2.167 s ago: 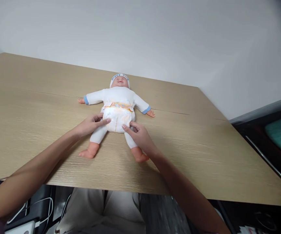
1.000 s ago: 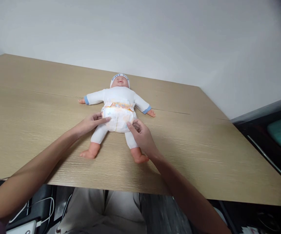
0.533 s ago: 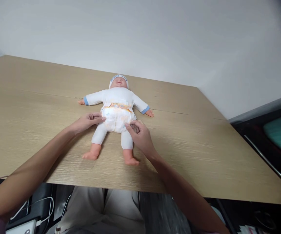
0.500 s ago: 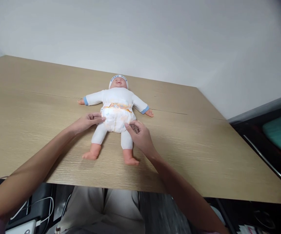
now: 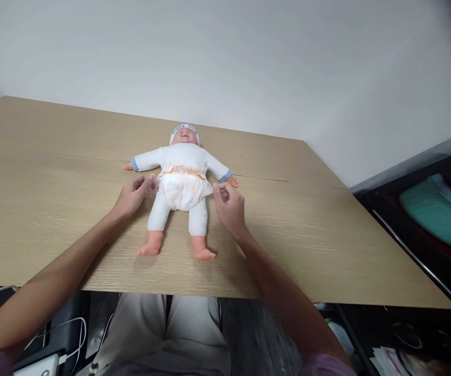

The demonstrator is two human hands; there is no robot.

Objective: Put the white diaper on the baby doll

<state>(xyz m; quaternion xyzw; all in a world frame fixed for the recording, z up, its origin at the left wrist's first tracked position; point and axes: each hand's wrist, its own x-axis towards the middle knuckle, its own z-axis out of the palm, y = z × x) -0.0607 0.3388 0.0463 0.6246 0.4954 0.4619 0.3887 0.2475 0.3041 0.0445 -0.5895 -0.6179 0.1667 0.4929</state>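
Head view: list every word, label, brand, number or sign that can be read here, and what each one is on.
Doll's cap band: blue lettering, too small and blurred to read in this picture.
Diaper waistband: an orange and yellow print, no letters that can be made out.
Papers at the lower right: too blurred to read.
No other text shows on the table, the wall or the hands.

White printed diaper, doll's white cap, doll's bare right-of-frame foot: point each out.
white printed diaper (image 5: 181, 189), head view, front panel.
doll's white cap (image 5: 184, 127), head view, lettered brim.
doll's bare foot (image 5: 204, 254), head view, sole end.
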